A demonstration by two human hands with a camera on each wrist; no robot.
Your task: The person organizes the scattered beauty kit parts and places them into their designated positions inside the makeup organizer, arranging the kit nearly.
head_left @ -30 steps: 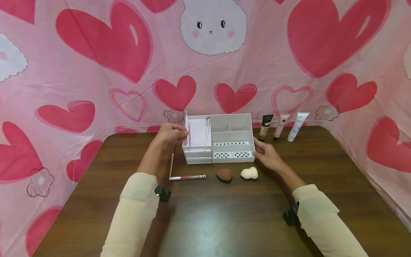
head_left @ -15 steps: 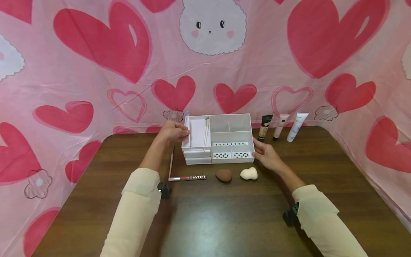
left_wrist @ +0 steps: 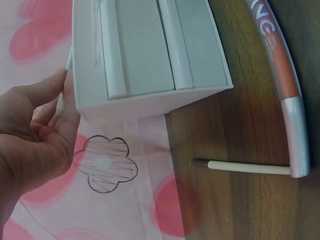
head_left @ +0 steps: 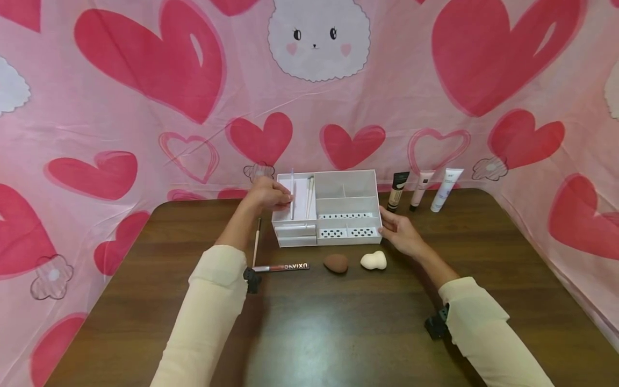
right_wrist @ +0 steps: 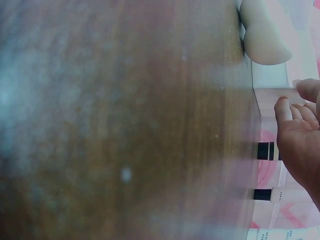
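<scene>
1. A person's left hand (head_left: 271,194) pinches a thin white stick (head_left: 292,185) between thumb and fingers at the left compartment of a white organizer (head_left: 348,204).
2. The right hand (head_left: 401,232), well apart from the left, holds the organizer's right side wall, thumb toward the front edge.
3. The organizer sits toward the back of a brown wooden bench (head_left: 309,333), two drawers stacked at its front left, open compartments to the right, the lower ones lined with black-dotted white.
4. Slim pale sticks (head_left: 309,196) lean inside the left compartment, beside the pinched one.
5. In front of the organizer lie a brown sponge (head_left: 336,263), a cream sponge (head_left: 374,260) and a lettered gloss tube (head_left: 281,267); a slim brown-tipped pencil (left_wrist: 245,167) runs up to the tube's silver end.
6. Right of the organizer, a black-and-beige tube (head_left: 397,191), a pink tube (head_left: 422,191) and a white tube (head_left: 447,191) stand in a row before a pink heart-print backdrop (head_left: 193,59).
</scene>
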